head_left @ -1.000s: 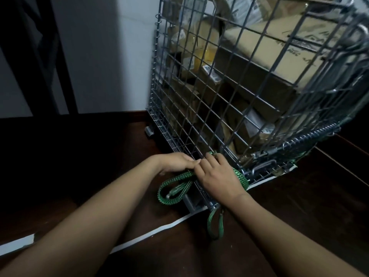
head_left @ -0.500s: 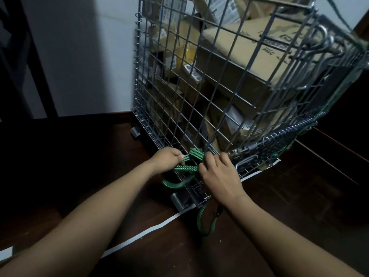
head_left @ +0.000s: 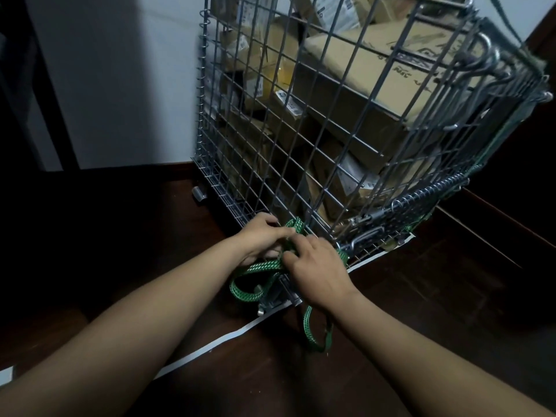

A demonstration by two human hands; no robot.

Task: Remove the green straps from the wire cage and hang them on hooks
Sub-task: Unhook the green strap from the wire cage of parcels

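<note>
head view: left hand (head_left: pixel 264 236) and right hand (head_left: pixel 319 273) on a green woven strap (head_left: pixel 258 268) at the bottom corner of the silver wire cage (head_left: pixel 427 192).
left grip pinches the strap against the cage mesh; right grip curls round it just beside, loops trailing below the cage base.

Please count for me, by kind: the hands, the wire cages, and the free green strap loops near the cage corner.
Hands: 2, left hand, right hand
Wire cage: 1
Green strap loops: 2, left loop, lower loop
Total: 5

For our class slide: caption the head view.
Left hand and right hand grip a green strap at the cage base.
</note>
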